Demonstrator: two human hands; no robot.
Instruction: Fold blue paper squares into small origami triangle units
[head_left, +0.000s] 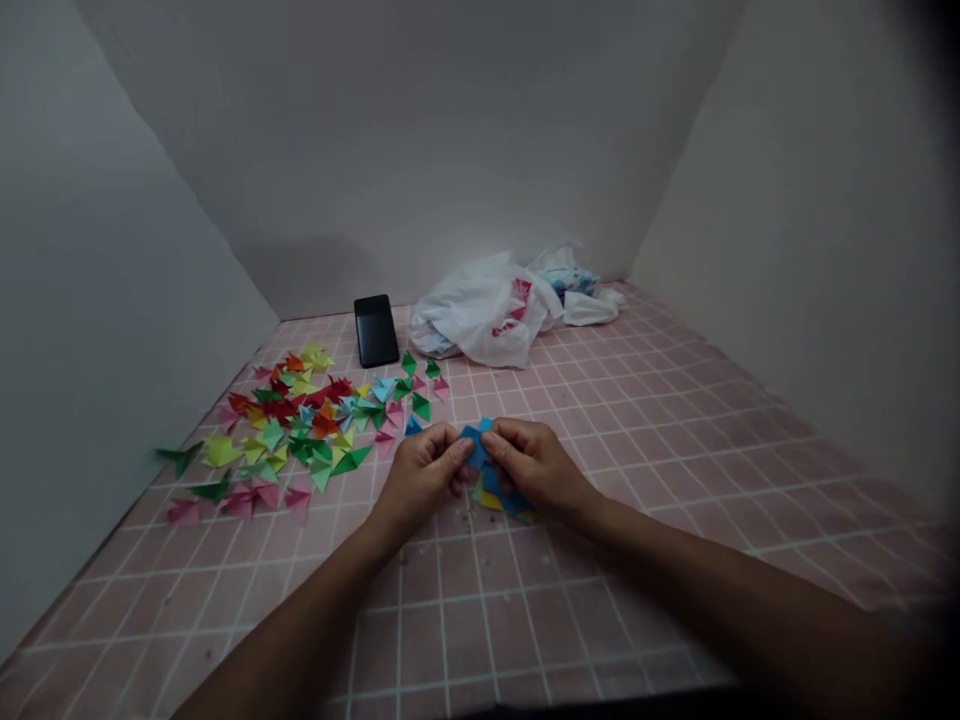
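My left hand [420,475] and my right hand [529,462] meet over the pink tiled floor [637,480]. Both pinch one small blue folded paper piece [475,443] between thumb and fingers. Under my right hand lie a few flat paper sheets [491,492], blue and yellow, partly hidden by the fingers. To the left, a spread of several folded paper triangles [300,425] in red, green, yellow, pink and light blue covers the floor.
A black phone [376,330] lies near the back wall. White plastic bags [487,310] with something blue inside sit beside it at the back. Plain grey walls close in on the left, back and right.
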